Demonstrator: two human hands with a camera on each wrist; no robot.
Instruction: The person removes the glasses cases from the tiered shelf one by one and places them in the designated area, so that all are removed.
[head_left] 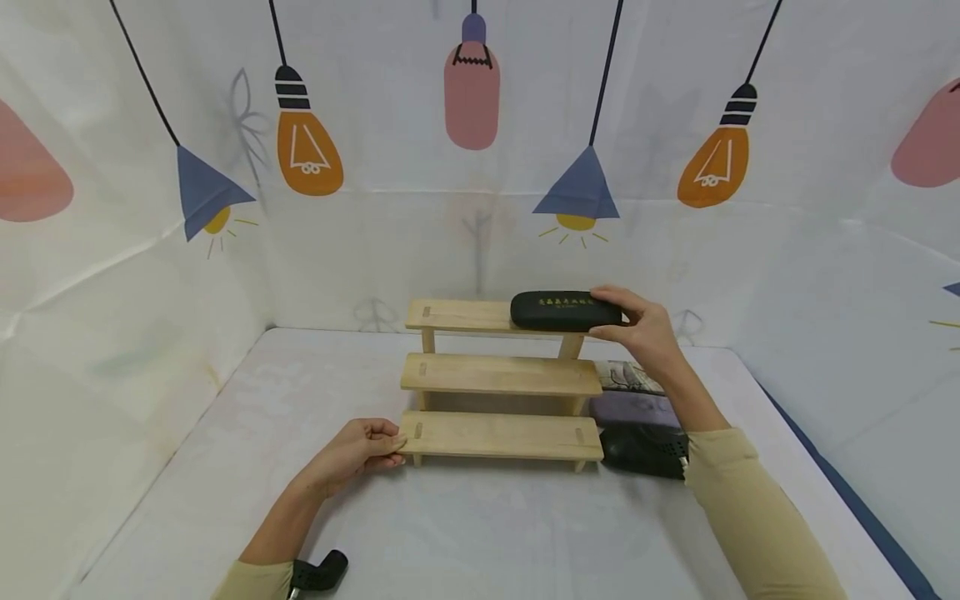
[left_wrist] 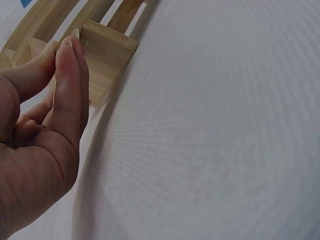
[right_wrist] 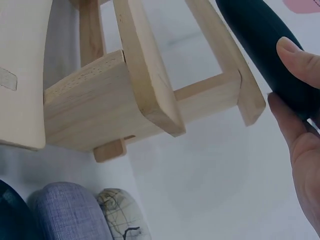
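A three-tier wooden rack (head_left: 501, 375) stands on the white table. At its top tier, my right hand (head_left: 637, 329) grips the right end of a dark green glasses case (head_left: 562, 311) with yellow lettering. In the right wrist view the thumb lies on the face of the glasses case (right_wrist: 265, 45), with a finger under it. Down at the bottom tier, my left hand (head_left: 360, 454) pinches the left end of the board between thumb and fingers. The left wrist view shows those fingertips at the rack's corner (left_wrist: 107, 45).
Right of the rack lie a black glasses case (head_left: 641, 450), a purple fabric case (head_left: 636, 408) and a patterned case (head_left: 626, 376), partly behind the right forearm. A white cloth wall (head_left: 390, 225) printed with lamps rises behind the table (head_left: 480, 533).
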